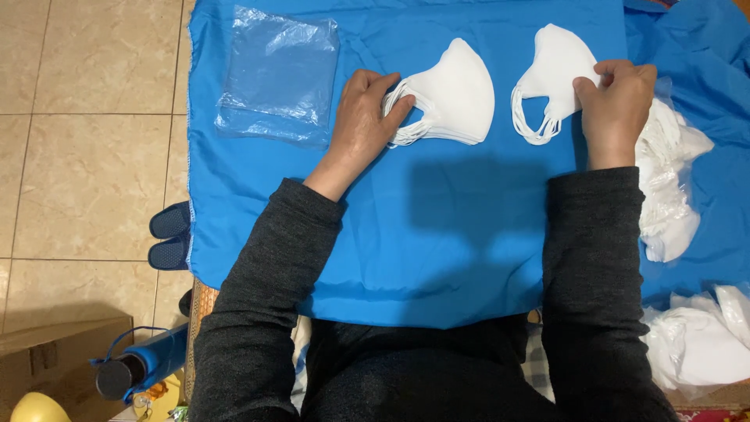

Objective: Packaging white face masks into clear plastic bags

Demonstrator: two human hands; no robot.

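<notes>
Left hand is down on the blue cloth, fingers curled in around the ear loops of a stack of white masks, gripping them at the stack's left edge. The stack lies flat, just left of centre on the cloth. Right hand is over at the far side, fingers pinched on the right edge of a single white mask, thumb and forefingers closed on it; its loops trail down toward the person. The two lots of masks sit near each other but apart, a strip of bare cloth between them.

Left of the stack, just beyond the left hand, lies a pile of clear plastic bags, flat on the cloth and touching nothing else. Off to the right, tucked partly behind the right wrist, a heap of loose white masks spills down the cloth's edge, and another heap shows at the lower right corner. On the tiled floor at left: dark blue slippers, a blue bottle with a black cap, and a cardboard box. Both dark sleeves reach across the cloth; nothing lies between the hands and their masks.
</notes>
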